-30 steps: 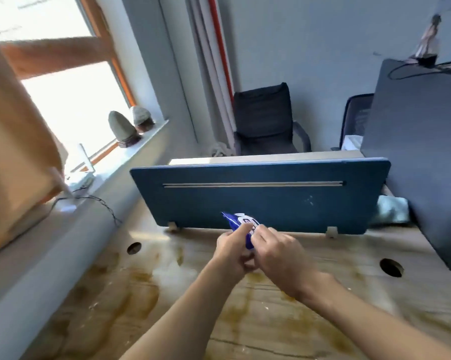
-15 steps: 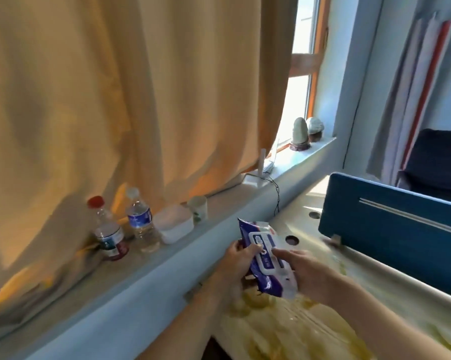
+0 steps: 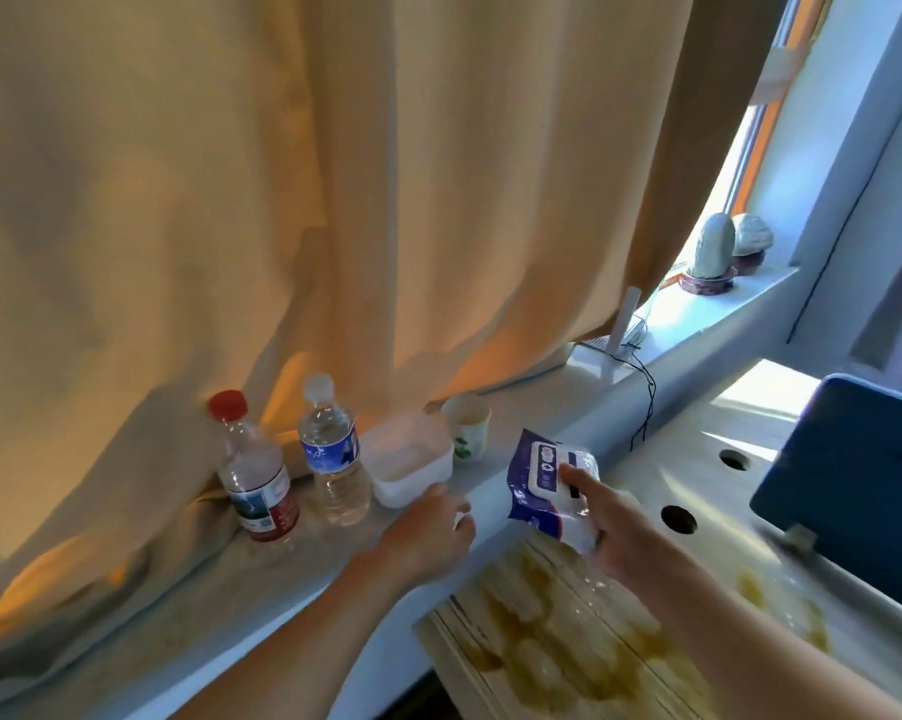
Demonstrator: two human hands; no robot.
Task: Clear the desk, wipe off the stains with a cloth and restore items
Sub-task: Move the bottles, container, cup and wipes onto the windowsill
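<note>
On the windowsill [image 3: 537, 407] at the left stand two water bottles, one with a red cap [image 3: 254, 480] and one with a blue label [image 3: 334, 454]. Beside them are one white plastic box [image 3: 412, 462] and one paper cup [image 3: 467, 426]. Farther along the sill are two stones on small stands, a tall grey stone [image 3: 711, 249] and a rounder stone [image 3: 751, 236], and nearer one white device [image 3: 617, 340] with a thin black cable [image 3: 648, 402].

The right hand [image 3: 612, 535] holds one purple pack of wet wipes [image 3: 545, 485] above the left edge of the bench [image 3: 698, 444]. Its fingers are curled around the lower right part of the pack, and the thumb lies on the white label.

The left hand [image 3: 428, 532] is over the sill edge, just beside the white box. It is blurred, so I cannot tell if its fingers hold something.

The bench carries many brown stains [image 3: 558, 646] and has two round holes, a near hole [image 3: 678, 518] and a far hole [image 3: 733, 459]. One blue divider panel [image 3: 854, 485] stands at the right. One yellow curtain [image 3: 334, 200] hangs behind the bottles.
</note>
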